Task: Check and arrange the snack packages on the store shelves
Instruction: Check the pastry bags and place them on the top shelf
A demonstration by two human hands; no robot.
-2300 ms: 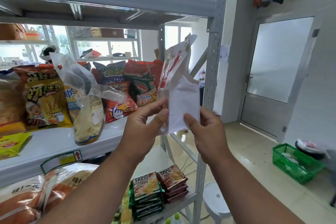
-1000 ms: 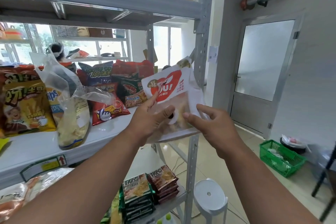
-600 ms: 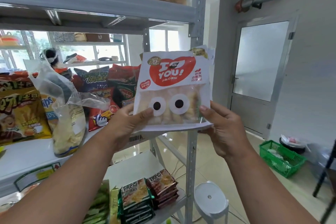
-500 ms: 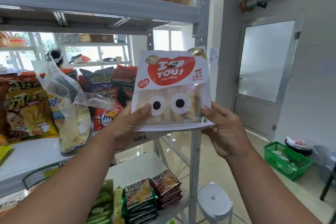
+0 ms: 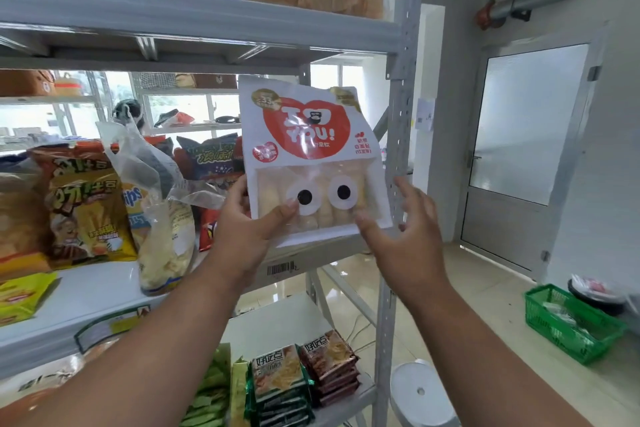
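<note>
Head view: my left hand (image 5: 247, 229) pinches the lower left corner of a white snack pack (image 5: 311, 163), thumb on its front, holding it upright in front of the middle shelf (image 5: 104, 291) near the steel post (image 5: 398, 135). My right hand (image 5: 401, 229) is released, fingers spread, just beside the pack's lower right edge. Chip bags (image 5: 86, 204) stand on the shelf to the left.
</note>
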